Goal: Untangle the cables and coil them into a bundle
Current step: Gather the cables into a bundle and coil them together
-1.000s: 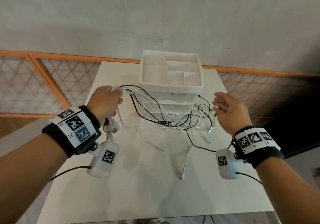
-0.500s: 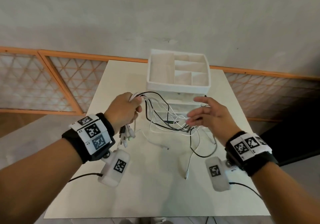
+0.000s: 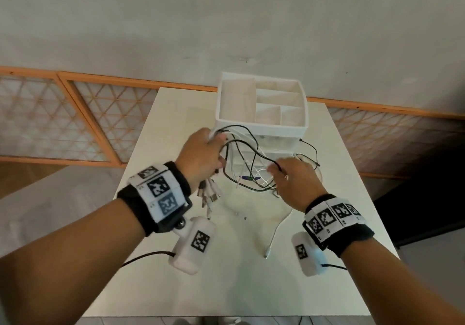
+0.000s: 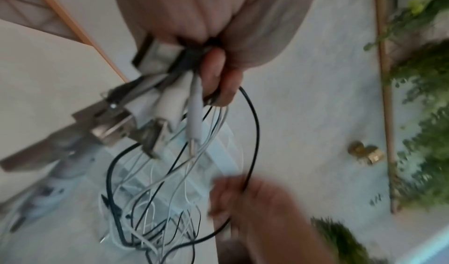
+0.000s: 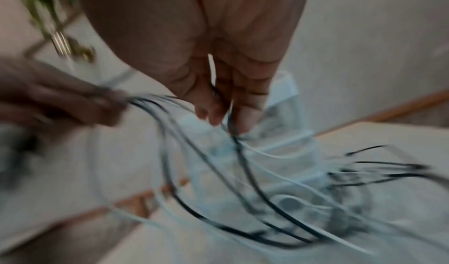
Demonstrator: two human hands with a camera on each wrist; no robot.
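**Tangle up off the worktop, both hands in**

Cables [image 3: 247, 163] bunched in a loose black-and-white tangle just in front of the white organizer [image 3: 261, 125], partly lifted, partly trailing onto the worktop [image 3: 226, 274]. Plug ends [image 3: 210, 196] dangling in a cluster below the left hand [image 3: 201, 158], well in front of the organizer's left corner. Left hand fisted tight round the gathered cable ends, thumb clamped over them; in the left wrist view, USB plugs [image 4: 136, 126] splaying out under the curled fingers [image 4: 218, 79]. Strands arching from that fist across the organizer's front. Right hand [image 3: 293, 181] in front of the organizer's right half, fingers curled down into the tangle, one black cable [image 3: 266, 159] looping up over the fingertips. Right wrist view blurred: fingers [image 5: 233, 103] pointing down, a black strand running between them, apparently pinched. One white cable [image 3: 276, 234] running loose from the tangle toward the near edge of the worktop, connector [image 3: 266, 255] lying flat, well in front of the organizer. More black loops [image 3: 308, 158] resting on the worktop at the organizer's right front corner. Organizer compartments open on top, nothing seen inside. Orange-framed lattice panels [image 3: 75, 120] behind, along the wall.
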